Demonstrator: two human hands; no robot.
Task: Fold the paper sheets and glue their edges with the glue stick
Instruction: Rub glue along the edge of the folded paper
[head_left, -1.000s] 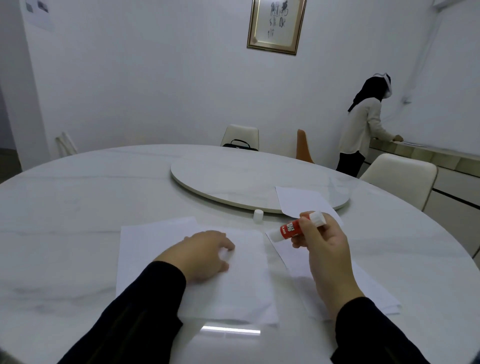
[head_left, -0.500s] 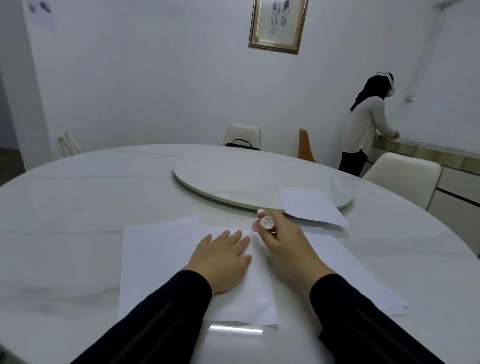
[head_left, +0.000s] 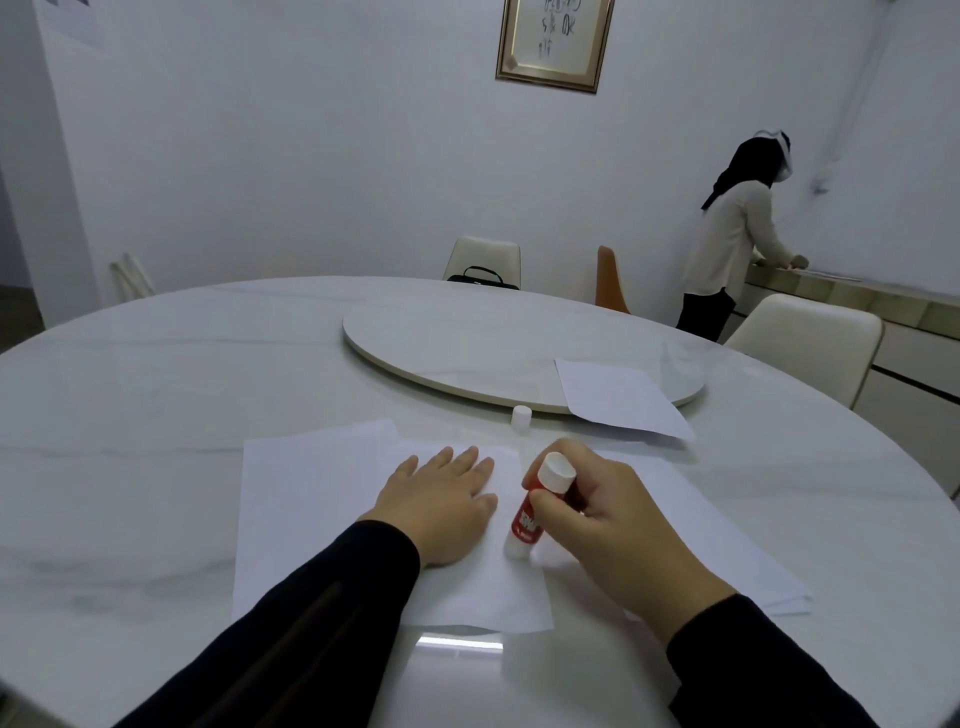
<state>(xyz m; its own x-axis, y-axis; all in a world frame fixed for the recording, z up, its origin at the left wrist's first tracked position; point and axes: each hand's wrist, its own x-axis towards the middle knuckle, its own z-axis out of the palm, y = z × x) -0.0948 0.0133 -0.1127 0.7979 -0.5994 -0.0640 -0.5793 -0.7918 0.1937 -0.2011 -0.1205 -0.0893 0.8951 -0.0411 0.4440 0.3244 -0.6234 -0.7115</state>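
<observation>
Glue stick (head_left: 535, 512), lower centre of frame: nearly upright, tip on folded sheet (head_left: 457, 582)'s right edge, right hand (head_left: 608, 519) w/ fingers wrapped round it. Left hand (head_left: 441, 499) flat, fingers spread, pinning sheet. Cap (head_left: 521, 417) off, just above. Gluing looks underway; stack (head_left: 727, 551) at right prob. still to do; one sheet (head_left: 618, 397) upper right.

Premises present as a private dining room: large round marble table (head_left: 156, 395) with central turntable (head_left: 467, 348), padded chairs (head_left: 810, 338), framed calligraphy (head_left: 555, 41) far wall.
</observation>
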